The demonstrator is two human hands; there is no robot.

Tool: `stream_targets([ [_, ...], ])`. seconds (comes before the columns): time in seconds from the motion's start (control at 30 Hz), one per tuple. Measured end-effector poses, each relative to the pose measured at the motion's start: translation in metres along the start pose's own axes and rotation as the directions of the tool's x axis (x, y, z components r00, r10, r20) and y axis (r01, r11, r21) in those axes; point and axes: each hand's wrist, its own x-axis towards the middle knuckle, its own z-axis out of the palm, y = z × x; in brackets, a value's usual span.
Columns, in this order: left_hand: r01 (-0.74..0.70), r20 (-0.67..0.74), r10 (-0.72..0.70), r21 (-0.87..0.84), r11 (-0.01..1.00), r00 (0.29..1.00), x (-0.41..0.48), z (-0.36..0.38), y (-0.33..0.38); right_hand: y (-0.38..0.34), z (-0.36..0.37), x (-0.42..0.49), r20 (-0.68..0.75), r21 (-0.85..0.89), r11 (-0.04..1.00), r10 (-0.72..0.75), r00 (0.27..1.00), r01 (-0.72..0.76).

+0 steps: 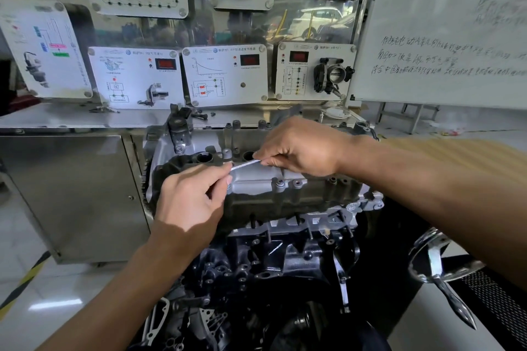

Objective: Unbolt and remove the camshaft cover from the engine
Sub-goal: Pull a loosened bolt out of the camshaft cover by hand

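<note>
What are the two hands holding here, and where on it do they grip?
A thin silvery rod, pinched at both ends: left hand on its left end, right hand on its right end, above the camshaft cover.

looks like an auto training workshop; wall of sensor demo panels, a whiteboard, engine on a stand

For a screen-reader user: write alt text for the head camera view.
Two bare hands hold a thin silver tool between them above a grey camshaft cover on an engine: left hand at one end, right hand at the other. Sensor display panels and a whiteboard stand behind.
</note>
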Motion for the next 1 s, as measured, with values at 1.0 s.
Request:
stream_targets([
  [1.0,0.435,-0.038,-0.459,-0.259,0.862,0.888,-0.012,0.016,0.006,-0.057,0.011,0.106,0.047,0.326,0.768,0.57,0.82,-0.552],
])
